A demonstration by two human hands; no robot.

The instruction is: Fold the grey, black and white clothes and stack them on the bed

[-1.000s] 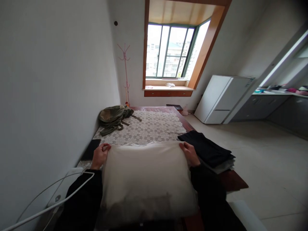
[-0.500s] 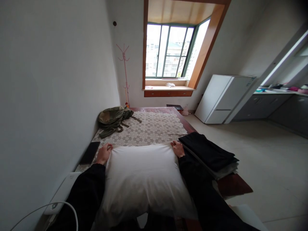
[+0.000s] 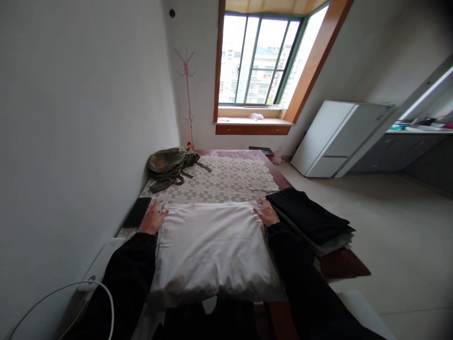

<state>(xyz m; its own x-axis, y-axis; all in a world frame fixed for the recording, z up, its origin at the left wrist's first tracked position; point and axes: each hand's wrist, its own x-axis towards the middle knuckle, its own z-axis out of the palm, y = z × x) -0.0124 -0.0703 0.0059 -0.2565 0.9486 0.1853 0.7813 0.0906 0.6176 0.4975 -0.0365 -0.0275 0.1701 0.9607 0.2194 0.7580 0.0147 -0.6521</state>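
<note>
A white pillow [image 3: 212,245] lies flat on the lace-covered table [image 3: 230,182] in front of me. My left hand [image 3: 154,218] rests at the pillow's far left corner, fingers spread and lying against the edge. At the far right corner my right hand [image 3: 267,214] lies the same way, fingers stretched out beside the pillow. Neither hand grips anything. Both arms are in black sleeves along the pillow's sides.
A stack of folded dark cloth [image 3: 309,218] sits right of the pillow. A green backpack [image 3: 170,165] lies at the table's far left, a black flat object [image 3: 137,212] by the wall. A white cable [image 3: 63,295] loops at lower left. A white fridge [image 3: 336,139] stands across the floor.
The pillow, held up by its top corners a second ago, has been lowered flat onto the table. Both hands have let go of the corners and opened beside them.
</note>
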